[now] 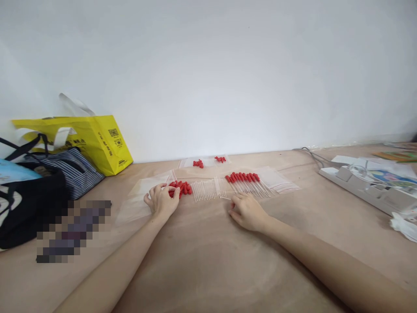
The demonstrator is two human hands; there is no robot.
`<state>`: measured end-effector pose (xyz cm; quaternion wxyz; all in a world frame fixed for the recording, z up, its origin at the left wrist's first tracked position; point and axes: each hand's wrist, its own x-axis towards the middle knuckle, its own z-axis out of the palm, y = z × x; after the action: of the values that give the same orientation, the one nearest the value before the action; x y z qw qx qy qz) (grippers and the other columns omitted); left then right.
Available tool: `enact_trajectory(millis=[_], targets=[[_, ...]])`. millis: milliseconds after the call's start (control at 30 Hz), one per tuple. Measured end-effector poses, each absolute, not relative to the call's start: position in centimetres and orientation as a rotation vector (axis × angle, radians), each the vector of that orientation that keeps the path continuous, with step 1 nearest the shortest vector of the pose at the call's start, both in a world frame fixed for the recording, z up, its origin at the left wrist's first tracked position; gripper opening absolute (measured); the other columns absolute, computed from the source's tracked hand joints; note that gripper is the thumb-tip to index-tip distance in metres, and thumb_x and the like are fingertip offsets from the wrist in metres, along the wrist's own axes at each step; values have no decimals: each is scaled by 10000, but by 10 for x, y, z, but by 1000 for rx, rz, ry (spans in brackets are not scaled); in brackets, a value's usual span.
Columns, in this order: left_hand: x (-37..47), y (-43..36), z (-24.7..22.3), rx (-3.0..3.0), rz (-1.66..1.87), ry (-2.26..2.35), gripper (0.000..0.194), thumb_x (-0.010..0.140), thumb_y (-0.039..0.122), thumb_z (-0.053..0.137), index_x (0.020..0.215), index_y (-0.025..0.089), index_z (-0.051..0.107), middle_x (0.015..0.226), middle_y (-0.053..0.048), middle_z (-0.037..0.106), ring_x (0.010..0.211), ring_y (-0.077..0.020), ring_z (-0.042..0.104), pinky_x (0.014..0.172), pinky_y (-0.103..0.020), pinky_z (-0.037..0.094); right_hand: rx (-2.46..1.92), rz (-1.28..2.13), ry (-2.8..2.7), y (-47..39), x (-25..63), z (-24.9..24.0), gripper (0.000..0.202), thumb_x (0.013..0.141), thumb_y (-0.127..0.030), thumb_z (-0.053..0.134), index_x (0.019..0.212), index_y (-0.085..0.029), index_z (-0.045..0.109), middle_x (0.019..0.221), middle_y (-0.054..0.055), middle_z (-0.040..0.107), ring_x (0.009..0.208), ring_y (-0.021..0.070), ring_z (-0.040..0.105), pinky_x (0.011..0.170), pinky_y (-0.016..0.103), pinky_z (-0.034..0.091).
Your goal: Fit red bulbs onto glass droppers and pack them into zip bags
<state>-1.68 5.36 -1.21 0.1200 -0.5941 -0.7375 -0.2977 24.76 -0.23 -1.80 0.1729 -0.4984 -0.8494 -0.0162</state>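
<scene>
A pile of small red caps (185,188) lies on a clear zip bag. My left hand (162,199) reaches into its left side, with the fingers bent together around a red cap (171,193); the exact grip is partly hidden. Thin whitish sticks (203,191) lie side by side just right of the pile. My right hand (246,211) rests low over the table, pinching one thin white stick (224,198) that points left. Beyond that hand, several sticks with red caps on their far ends (243,177) form a slanted row on another clear zip bag (280,179).
Farther back, near the wall, another clear bag (208,162) carries two small red clusters. Yellow (110,143), striped (83,169) and black bags (35,208) stand left, beside a blurred-out object (74,232). A white power strip (355,189) with cables lies right, near crumpled tissue (404,226).
</scene>
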Motion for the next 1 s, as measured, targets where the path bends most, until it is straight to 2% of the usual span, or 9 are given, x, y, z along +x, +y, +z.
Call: enact_trajectory(millis=[200, 400, 567, 667, 833, 1000], targets=[[-18, 54, -11, -1714, -839, -2235, 226, 750, 393, 496, 766, 243, 663, 1080, -72, 542, 1071, -286, 399, 912, -490, 235, -1672, -167, -2183, 16, 258, -22, 196, 772, -293, 503, 912, -162, 546, 950, 96, 569, 921, 224, 471, 759, 304, 303], [-16, 54, -13, -1724, -821, -2171, 219, 760, 375, 493, 753, 237, 663, 1095, -72, 537, 1086, -275, 386, 921, -480, 219, -1780, -109, -2209, 27, 262, -23, 178, 810, -327, 473, 816, -187, 582, 919, 83, 569, 920, 217, 471, 755, 306, 306], [-16, 51, -11, -1708, -847, -2111, 196, 783, 325, 479, 793, 221, 645, 1095, -78, 539, 1081, -274, 394, 916, -462, 238, -1756, -129, -2248, 26, 261, -25, 170, 814, -308, 484, 814, -170, 582, 934, 90, 562, 933, 220, 463, 774, 313, 305], [-12, 39, -8, -1778, -935, -1867, 194, 793, 325, 475, 802, 209, 630, 1099, -78, 541, 1083, -266, 398, 940, -452, 233, -1677, -116, -2283, 21, 263, -26, 162, 817, -302, 484, 808, -170, 578, 915, 83, 555, 910, 214, 465, 761, 315, 315], [5, 5, -7, -2388, -870, -1246, 144, 785, 280, 476, 780, 229, 611, 1047, -50, 578, 1071, -241, 425, 957, -441, 264, -1497, -32, -2373, 10, 271, -26, 140, 820, -278, 484, 789, -173, 572, 870, 65, 548, 868, 197, 472, 732, 311, 325], [15, -10, -9, -2631, -775, -1067, 123, 774, 253, 484, 766, 220, 603, 1070, -50, 568, 1063, -232, 433, 968, -463, 244, -1393, 67, -2401, 6, 277, -23, 127, 800, -295, 518, 815, -176, 559, 863, 51, 549, 857, 183, 475, 745, 302, 330]])
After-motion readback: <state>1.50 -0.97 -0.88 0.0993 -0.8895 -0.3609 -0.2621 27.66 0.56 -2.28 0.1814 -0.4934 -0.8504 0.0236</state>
